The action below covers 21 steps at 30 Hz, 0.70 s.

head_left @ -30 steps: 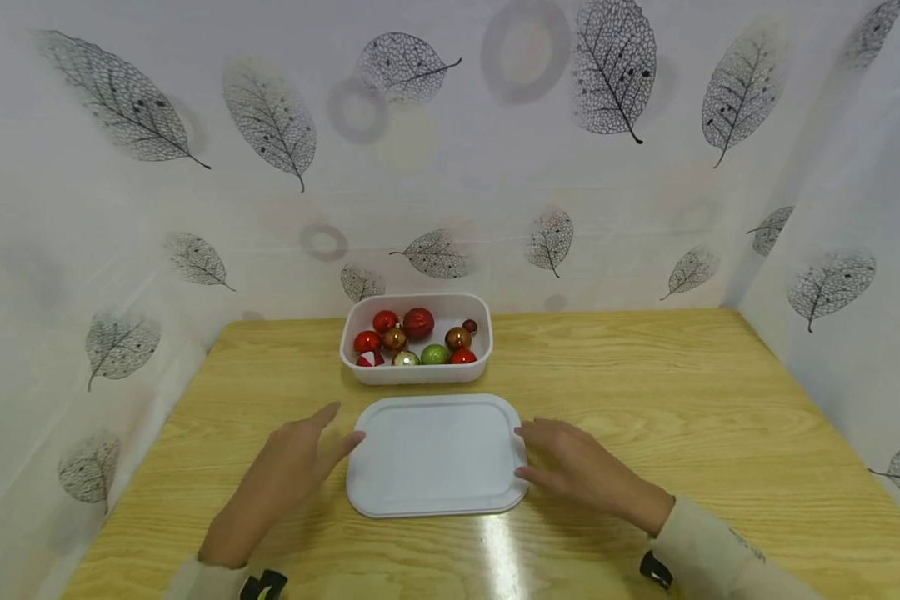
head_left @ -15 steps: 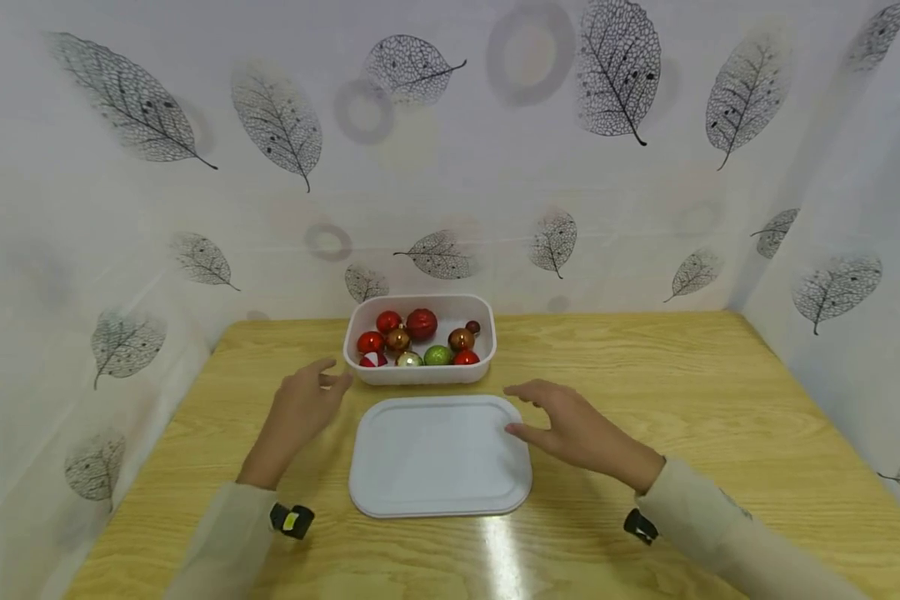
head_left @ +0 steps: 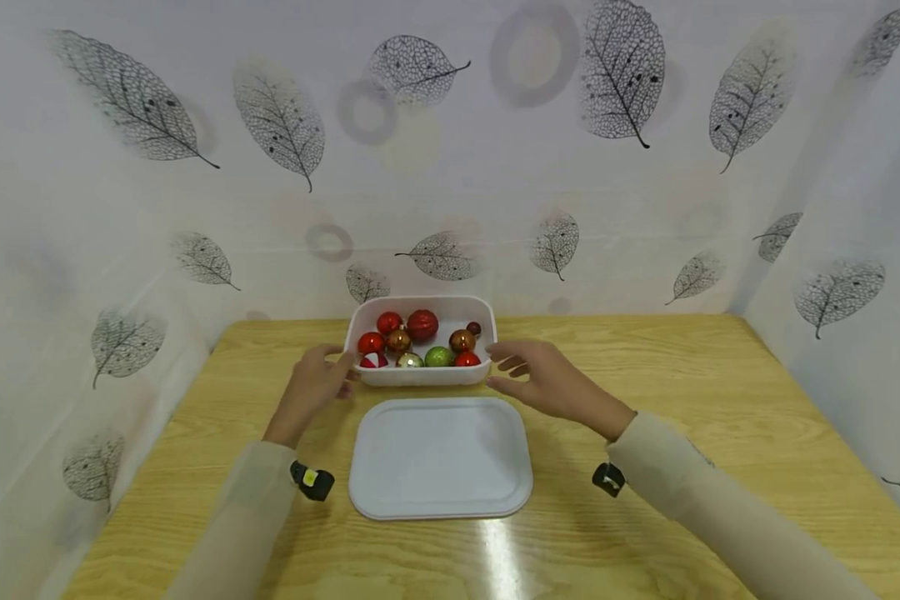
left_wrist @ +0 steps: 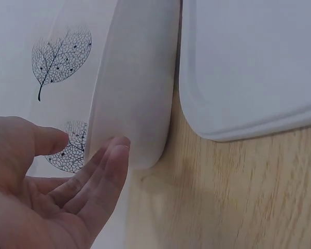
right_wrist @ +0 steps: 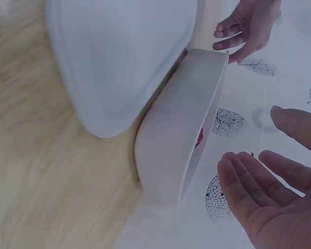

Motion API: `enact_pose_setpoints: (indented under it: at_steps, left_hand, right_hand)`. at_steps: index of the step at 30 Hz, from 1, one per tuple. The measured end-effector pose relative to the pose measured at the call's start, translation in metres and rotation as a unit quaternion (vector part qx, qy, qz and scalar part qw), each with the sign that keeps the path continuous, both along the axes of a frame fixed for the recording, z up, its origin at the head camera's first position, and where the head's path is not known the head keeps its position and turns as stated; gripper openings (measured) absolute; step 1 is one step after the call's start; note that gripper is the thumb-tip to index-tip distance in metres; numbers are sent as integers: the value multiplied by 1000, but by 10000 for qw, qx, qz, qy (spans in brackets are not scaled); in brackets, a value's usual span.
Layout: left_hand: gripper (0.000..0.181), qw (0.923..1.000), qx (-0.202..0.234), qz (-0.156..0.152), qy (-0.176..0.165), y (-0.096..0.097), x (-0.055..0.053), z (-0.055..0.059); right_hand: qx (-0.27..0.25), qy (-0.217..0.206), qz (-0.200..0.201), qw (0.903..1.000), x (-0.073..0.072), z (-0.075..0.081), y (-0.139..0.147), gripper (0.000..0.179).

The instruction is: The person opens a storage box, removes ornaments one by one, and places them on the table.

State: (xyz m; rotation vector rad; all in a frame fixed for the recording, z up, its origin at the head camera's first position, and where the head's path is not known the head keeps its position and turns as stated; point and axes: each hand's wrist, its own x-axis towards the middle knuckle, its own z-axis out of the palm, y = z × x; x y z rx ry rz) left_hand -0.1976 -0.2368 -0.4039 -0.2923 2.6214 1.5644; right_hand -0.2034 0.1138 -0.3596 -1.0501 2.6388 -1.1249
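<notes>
A white plastic box (head_left: 420,377) stands toward the back of the table, with several Christmas baubles inside, among them a dark red one (head_left: 422,326) and a green one (head_left: 439,357). My left hand (head_left: 311,387) is at its left end; in the left wrist view the fingertips (left_wrist: 119,148) overlap the box wall (left_wrist: 137,88). At the opposite end is my right hand (head_left: 551,383), fingers relaxed and thumb apart; the right wrist view shows a gap between its fingers (right_wrist: 236,176) and the box. A flat white lid (head_left: 441,458) lies in front, between the forearms.
The wooden table (head_left: 645,367) reaches back to a pale leaf-printed sheet (head_left: 450,167), which also closes off both sides. Each wrist carries a small black device, one on the left wrist (head_left: 312,481) and one on the right wrist (head_left: 609,479).
Both hands have moved away from beside the lid, forward to the two ends of the bauble box. The lid and box stay where they were.
</notes>
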Motion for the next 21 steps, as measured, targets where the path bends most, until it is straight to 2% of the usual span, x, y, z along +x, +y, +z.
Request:
enact_pose_setpoints:
  at_steps: [3,8,15,21]
  left_hand:
    - [52,9991,397,127,-112,0,-5,-3]
    - [48,9973,660,250,-220,1,-10,-5]
    - [44,9959,764,370,-308,2,-17,-7]
    - [42,9958,730,464,-305,2,-21,-9]
  right_hand:
    - [-26,-77,17,10000,-10,3,-9,42]
    - [-36,-276,-70,9996,-30,6,-22,39]
    - [251,-446,-136,9986,-56,3,-34,40]
    - [423,-503,-256,9975,-67,2,-45,41]
